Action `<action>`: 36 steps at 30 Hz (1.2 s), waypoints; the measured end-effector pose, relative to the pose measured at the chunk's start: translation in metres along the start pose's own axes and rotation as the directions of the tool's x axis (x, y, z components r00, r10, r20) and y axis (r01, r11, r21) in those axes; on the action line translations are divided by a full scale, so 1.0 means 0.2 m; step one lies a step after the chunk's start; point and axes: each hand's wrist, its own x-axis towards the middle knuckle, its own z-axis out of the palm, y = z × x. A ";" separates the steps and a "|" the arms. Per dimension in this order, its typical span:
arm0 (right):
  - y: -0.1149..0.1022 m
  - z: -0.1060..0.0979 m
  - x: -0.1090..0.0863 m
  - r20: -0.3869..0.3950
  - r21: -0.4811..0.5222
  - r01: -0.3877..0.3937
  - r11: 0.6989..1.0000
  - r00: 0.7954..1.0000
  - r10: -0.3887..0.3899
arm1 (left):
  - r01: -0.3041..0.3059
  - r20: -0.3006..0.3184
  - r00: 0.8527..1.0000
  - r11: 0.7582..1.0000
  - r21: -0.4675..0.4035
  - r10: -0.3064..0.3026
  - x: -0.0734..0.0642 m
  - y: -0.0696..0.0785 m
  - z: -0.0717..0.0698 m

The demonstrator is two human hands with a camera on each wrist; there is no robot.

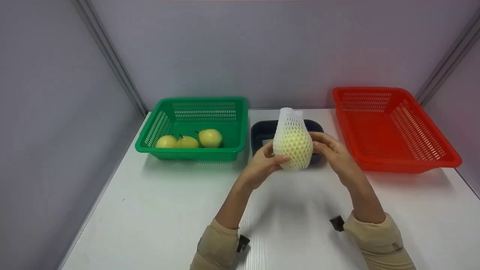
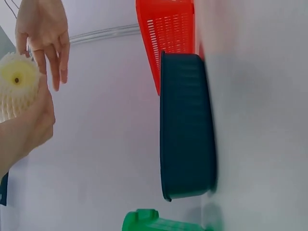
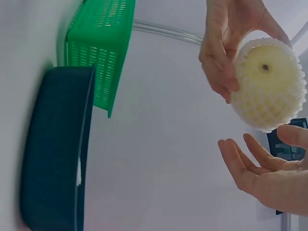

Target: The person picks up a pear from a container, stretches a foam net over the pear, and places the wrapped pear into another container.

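A yellow pear (image 1: pixel 294 146) in a white foam net sleeve is held up over the table, with the sleeve gathered to a narrow neck at its top. My left hand (image 1: pixel 262 165) grips it from the left, thumb across the front. At its other side is my right hand (image 1: pixel 335 153), fingertips right at the net. In the right wrist view the pear's round bottom (image 3: pixel 267 86) shows through the sleeve's opening, and the right hand's fingers (image 3: pixel 260 156) are spread loosely below it.
Behind the hands stands a dark blue tub (image 1: pixel 261 131) with something white inside. A green basket (image 1: pixel 195 154) at the left holds three yellow pears (image 1: pixel 210 138). To the right is a red basket (image 1: pixel 405 165). Grey panels (image 1: pixel 292 48) wall in the white table (image 1: pixel 157 217).
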 end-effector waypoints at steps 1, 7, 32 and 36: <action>-0.01 -0.01 0.00 0.001 -0.010 0.003 1.000 1.000 -0.003 | 0.003 -0.016 1.000 1.000 0.024 -0.002 0.01 0.00 0.01; -0.03 -0.03 -0.01 0.000 -0.051 0.010 0.999 1.000 -0.010 | 0.052 -0.073 0.997 0.984 0.173 -0.040 0.03 -0.02 0.05; -0.02 -0.07 0.00 -0.004 -0.161 -0.098 0.982 0.995 0.098 | -0.138 -0.176 0.963 0.932 0.335 0.206 0.13 -0.12 0.14; 0.01 -0.11 0.02 0.001 -0.160 -0.142 0.977 0.990 0.144 | -0.238 -0.094 0.913 0.706 0.667 0.397 0.17 -0.16 0.18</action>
